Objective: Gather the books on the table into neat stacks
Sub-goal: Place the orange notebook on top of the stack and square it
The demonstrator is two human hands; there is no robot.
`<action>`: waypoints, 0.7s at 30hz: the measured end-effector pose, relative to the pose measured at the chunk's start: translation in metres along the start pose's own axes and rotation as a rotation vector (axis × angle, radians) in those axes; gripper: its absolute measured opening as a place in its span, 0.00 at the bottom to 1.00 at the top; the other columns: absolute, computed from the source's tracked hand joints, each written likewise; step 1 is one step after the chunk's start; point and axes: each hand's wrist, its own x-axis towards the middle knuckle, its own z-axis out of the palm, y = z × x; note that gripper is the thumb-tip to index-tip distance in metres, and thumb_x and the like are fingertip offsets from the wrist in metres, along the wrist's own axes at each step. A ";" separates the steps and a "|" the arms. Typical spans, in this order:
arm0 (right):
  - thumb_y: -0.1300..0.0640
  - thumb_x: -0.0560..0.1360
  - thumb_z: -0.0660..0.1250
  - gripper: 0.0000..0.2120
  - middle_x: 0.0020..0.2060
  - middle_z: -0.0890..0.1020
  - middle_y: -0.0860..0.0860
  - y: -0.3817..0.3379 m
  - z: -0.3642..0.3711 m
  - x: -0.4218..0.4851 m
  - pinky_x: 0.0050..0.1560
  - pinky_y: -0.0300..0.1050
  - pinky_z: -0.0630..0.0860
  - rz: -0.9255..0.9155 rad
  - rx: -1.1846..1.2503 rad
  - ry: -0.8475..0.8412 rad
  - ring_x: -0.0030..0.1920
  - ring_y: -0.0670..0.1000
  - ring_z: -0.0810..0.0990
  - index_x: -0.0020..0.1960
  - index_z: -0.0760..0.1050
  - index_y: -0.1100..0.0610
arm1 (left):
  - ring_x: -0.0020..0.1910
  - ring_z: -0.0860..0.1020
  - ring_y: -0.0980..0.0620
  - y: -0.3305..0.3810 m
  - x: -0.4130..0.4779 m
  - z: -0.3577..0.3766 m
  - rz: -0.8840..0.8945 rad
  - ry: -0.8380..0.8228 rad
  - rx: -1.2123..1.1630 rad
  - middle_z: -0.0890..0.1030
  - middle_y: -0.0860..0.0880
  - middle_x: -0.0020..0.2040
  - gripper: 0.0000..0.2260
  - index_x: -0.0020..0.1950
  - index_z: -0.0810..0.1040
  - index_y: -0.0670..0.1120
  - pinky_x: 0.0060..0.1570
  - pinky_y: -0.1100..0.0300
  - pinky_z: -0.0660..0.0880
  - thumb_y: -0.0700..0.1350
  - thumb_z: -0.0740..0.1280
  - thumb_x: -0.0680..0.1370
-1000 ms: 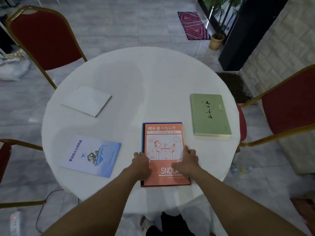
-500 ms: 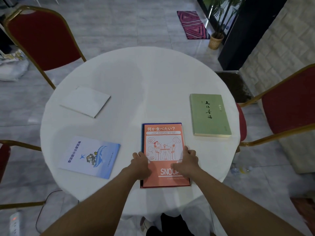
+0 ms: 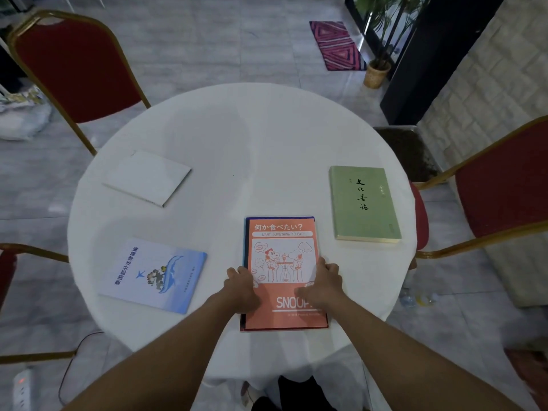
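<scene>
An orange Snoopy book (image 3: 281, 247) lies on top of a dark blue book whose edge shows along its left and far sides, near the front of the round white table (image 3: 252, 137). My left hand (image 3: 241, 287) presses the stack's left edge and my right hand (image 3: 323, 284) holds its right edge, thumb on the cover. A green book (image 3: 363, 204) lies to the right. A light blue booklet (image 3: 154, 275) lies to the left, and a white book (image 3: 148, 178) sits farther back left.
Red chairs with gold frames stand at the back left (image 3: 77, 66), right (image 3: 501, 185) and left edge. A potted plant (image 3: 376, 72) and a patterned mat (image 3: 336, 44) lie beyond the table. A power strip (image 3: 22, 387) and cable lie on the floor at lower left.
Both hands have stayed on the sides of the orange book stack, shifting only slightly. The stack and the other books have not moved.
</scene>
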 end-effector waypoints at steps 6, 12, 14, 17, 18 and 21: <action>0.51 0.66 0.79 0.40 0.64 0.65 0.55 -0.008 -0.006 0.008 0.58 0.46 0.73 0.012 0.028 -0.010 0.66 0.56 0.68 0.69 0.60 0.54 | 0.71 0.66 0.42 0.003 0.011 -0.008 -0.024 0.012 -0.025 0.59 0.41 0.74 0.32 0.75 0.56 0.43 0.65 0.50 0.74 0.43 0.70 0.76; 0.54 0.68 0.78 0.36 0.65 0.65 0.56 -0.032 -0.024 0.034 0.58 0.46 0.71 -0.020 0.046 -0.007 0.67 0.58 0.68 0.69 0.62 0.56 | 0.71 0.66 0.41 0.017 0.038 -0.032 -0.042 0.033 -0.040 0.59 0.41 0.73 0.32 0.74 0.57 0.43 0.66 0.48 0.74 0.42 0.69 0.75; 0.54 0.69 0.77 0.36 0.66 0.64 0.56 -0.040 -0.030 0.047 0.58 0.47 0.72 -0.028 0.039 -0.006 0.67 0.58 0.68 0.70 0.62 0.55 | 0.70 0.67 0.41 0.021 0.050 -0.041 -0.044 0.040 -0.045 0.59 0.41 0.72 0.32 0.74 0.58 0.42 0.65 0.48 0.74 0.42 0.69 0.74; 0.55 0.69 0.77 0.37 0.66 0.64 0.55 -0.055 -0.040 0.067 0.60 0.50 0.74 -0.039 0.042 -0.008 0.67 0.57 0.68 0.72 0.61 0.55 | 0.70 0.67 0.41 0.030 0.068 -0.055 -0.062 0.078 -0.074 0.60 0.41 0.72 0.30 0.74 0.59 0.43 0.65 0.48 0.74 0.42 0.68 0.75; 0.54 0.69 0.77 0.38 0.66 0.64 0.55 -0.059 -0.042 0.070 0.60 0.50 0.75 -0.047 0.038 -0.007 0.67 0.57 0.67 0.72 0.61 0.55 | 0.70 0.67 0.41 0.033 0.070 -0.058 -0.063 0.091 -0.081 0.60 0.41 0.72 0.29 0.73 0.59 0.43 0.65 0.48 0.74 0.43 0.68 0.76; 0.55 0.69 0.78 0.38 0.67 0.64 0.55 -0.076 -0.055 0.098 0.58 0.50 0.76 -0.062 0.028 -0.013 0.66 0.56 0.68 0.72 0.61 0.55 | 0.70 0.67 0.41 0.047 0.091 -0.074 -0.083 0.134 -0.108 0.61 0.41 0.72 0.28 0.73 0.60 0.44 0.63 0.49 0.75 0.44 0.67 0.77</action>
